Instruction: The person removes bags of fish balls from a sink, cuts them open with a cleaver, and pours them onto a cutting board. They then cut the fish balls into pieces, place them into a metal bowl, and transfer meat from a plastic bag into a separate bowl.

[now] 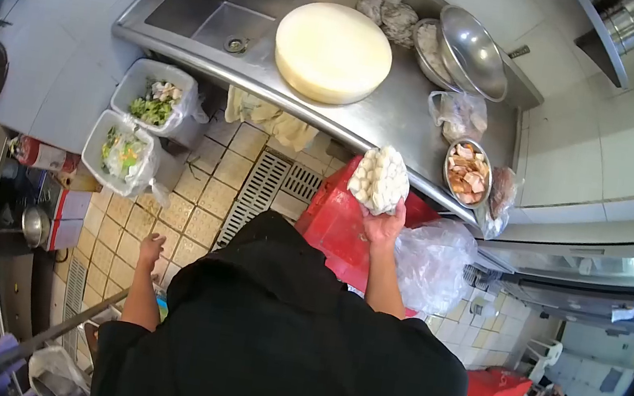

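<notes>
My right hand (384,224) holds up a white, lumpy mass (379,180) from below, out past the front edge of the steel counter (412,153). What the lumps are I cannot make out. Under it stands a red crate-like box (329,224), with a clear plastic bag (437,267) beside it. On the counter, a thick round chopping block (334,50) lies nearest to that hand's left. To the right sits a metal bowl of cut meat pieces (468,173). My left hand (151,250) hangs low over the tiled floor, holding nothing, its fingers loosely bent and apart.
A sink (236,21) is at the counter's left end. Two lined bins (119,121) with vegetable scraps stand on the floor. Steel bowls (473,54) and plastic bags (458,114) fill the counter's right end. At far left are a stove area and a small pan (35,226).
</notes>
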### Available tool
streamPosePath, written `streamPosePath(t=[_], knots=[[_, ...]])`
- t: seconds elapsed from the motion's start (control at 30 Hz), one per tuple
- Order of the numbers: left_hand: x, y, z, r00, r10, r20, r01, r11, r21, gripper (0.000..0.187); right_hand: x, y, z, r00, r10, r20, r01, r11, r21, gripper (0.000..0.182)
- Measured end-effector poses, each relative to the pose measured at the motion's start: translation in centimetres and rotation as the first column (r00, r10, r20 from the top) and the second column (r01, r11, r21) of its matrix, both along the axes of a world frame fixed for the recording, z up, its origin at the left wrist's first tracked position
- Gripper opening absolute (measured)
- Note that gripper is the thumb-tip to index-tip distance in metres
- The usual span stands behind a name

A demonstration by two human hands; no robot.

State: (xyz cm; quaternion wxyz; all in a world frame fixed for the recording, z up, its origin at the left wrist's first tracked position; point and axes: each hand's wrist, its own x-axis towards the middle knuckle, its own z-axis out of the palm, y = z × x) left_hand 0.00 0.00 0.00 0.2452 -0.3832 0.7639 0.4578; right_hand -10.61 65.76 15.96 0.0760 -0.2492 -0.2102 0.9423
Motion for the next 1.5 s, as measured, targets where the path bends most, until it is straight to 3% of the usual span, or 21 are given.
streamPosePath(t=[0.07, 0.1, 0.17, 0.2, 0.23, 0.3, 0.4, 0.5, 0.57, 0.67, 0.73, 0.8, 0.9, 1.0, 1.1, 1.17, 1.27, 1.33, 1.4, 1.47, 1.5], knots=[[-3.2, 1.6, 0.6, 0.985, 0.138, -0.101, -0.132, 0.989, 0.065, 0.063, -0.3, 1.0, 0.3, 0.998, -0.064, 0.02, 0.064, 0.998, 0.004, 0.067], [-2.0, -2.3, 4.1, 0.995, 0.088, -0.048, -0.087, 0.996, 0.016, 0.063, 0.6, -2.1, -0.9, 0.994, -0.076, 0.078, 0.081, 0.995, -0.055, 0.067], [-4.7, -0.3, 0.0, 0.998, -0.003, -0.061, 0.008, 0.997, 0.081, 0.062, -1.8, 0.4, -1.2, 0.993, -0.109, 0.045, 0.111, 0.993, -0.034, 0.066], [-6.5, 1.7, 0.7, 0.981, -0.193, 0.029, 0.193, 0.981, 0.003, 0.062, -3.3, 1.4, -1.3, 0.995, -0.103, 0.0, 0.103, 0.994, -0.027, 0.066], [-6.5, 2.3, 0.9, 0.97, -0.237, 0.06, 0.235, 0.971, 0.042, 0.057, -4.3, 1.7, -1.6, 0.993, -0.115, 0.0, 0.115, 0.993, -0.01, 0.067], [-5.0, 1.9, -4.2, 0.924, -0.377, 0.059, 0.38, 0.922, -0.078, 0.051, -6.6, 2.4, -2.1, 0.991, -0.137, 0.003, 0.137, 0.99, 0.029, 0.07], [-6.6, 1.6, -8.0, 0.911, -0.355, -0.21, 0.399, 0.887, 0.231, 0.046, -11.1, 3.6, -1.9, 0.985, -0.171, 0.025, 0.172, 0.984, -0.041, 0.07], [-13.4, 5.7, -2.4, 0.874, -0.468, -0.129, 0.459, 0.883, -0.094, 0.044, -15.8, 4.4, -1.1, 0.982, -0.188, -0.019, 0.185, 0.979, -0.09, 0.07], [-19.9, 9.6, 3.2, 0.881, -0.397, -0.259, 0.381, 0.918, -0.111, 0.042, -18.2, 4.8, -0.7, 0.981, -0.195, -0.014, 0.193, 0.976, -0.097, 0.068], [-28.9, 17.1, 9.9, 0.729, -0.414, -0.545, 0.381, 0.907, -0.179, 0.037, -21.0, 3.8, 0.7, 0.975, -0.216, -0.049, 0.208, 0.97, -0.122, 0.066], [-34.3, 23.2, 14.2, 0.65, -0.335, -0.682, 0.454, 0.891, -0.005, 0.039, -22.0, 2.9, 0.8, 0.974, -0.222, -0.05, 0.218, 0.973, -0.08, 0.067], [-39.2, 28.8, 18.3, 0.477, -0.588, -0.653, 0.62, 0.752, -0.224, 0.041, -22.7, 1.8, 0.9, 0.968, -0.249, -0.037, 0.247, 0.968, -0.048, 0.068], [-44.5, 35.8, 18.3, 0.087, -0.625, -0.776, 0.76, 0.545, -0.354, 0.039, -22.7, 0.0, 1.0, 0.949, -0.316, -0.008, 0.315, 0.949, -0.016, 0.068], [-47.9, 41.7, 15.7, -0.248, -0.615, -0.749, 0.786, 0.325, -0.527, 0.049, -20.9, -2.2, 1.7, 0.92, -0.392, 0.008, 0.392, 0.92, -0.032, 0.065], [-50.7, 45.0, 17.7, -0.523, -0.776, -0.353, 0.726, -0.188, -0.662, 0.082, -19.5, -5.2, 2.8, 0.873, -0.487, 0.023, 0.488, 0.873, 0.001, 0.068], [-53.0, 46.1, 14.5, -0.647, -0.684, -0.337, 0.618, -0.212, -0.757, 0.087, -18.7, -7.3, 3.3, 0.829, -0.557, 0.055, 0.556, 0.83, 0.041, 0.071], [-59.1, 47.0, 16.0, -0.744, -0.585, -0.324, 0.59, -0.346, -0.73, 0.085, -17.2, -9.7, 3.7, 0.767, -0.637, 0.082, 0.628, 0.77, 0.107, 0.072], [-65.0, 45.8, 16.4, -0.539, -0.739, -0.404, 0.713, -0.145, -0.686, 0.082, -16.6, -11.1, 3.5, 0.768, -0.639, 0.044, 0.633, 0.768, 0.095, 0.073], [-70.7, 44.4, 15.1, -0.365, -0.855, -0.369, 0.658, 0.044, -0.752, 0.084, -17.2, -11.7, 4.5, 0.776, -0.631, 0.025, 0.625, 0.773, 0.111, 0.073], [-72.7, 42.4, 17.1, -0.187, -0.961, -0.204, 0.567, 0.064, -0.821, 0.091, -16.8, -11.1, 3.4, 0.77, -0.637, 0.04, 0.634, 0.77, 0.075, 0.076], [-72.3, 41.9, 17.5, -0.138, -0.964, -0.226, 0.621, 0.093, -0.778, 0.092, -16.8, -10.9, 3.2, 0.784, -0.619, 0.049, 0.614, 0.784, 0.093, 0.076]])
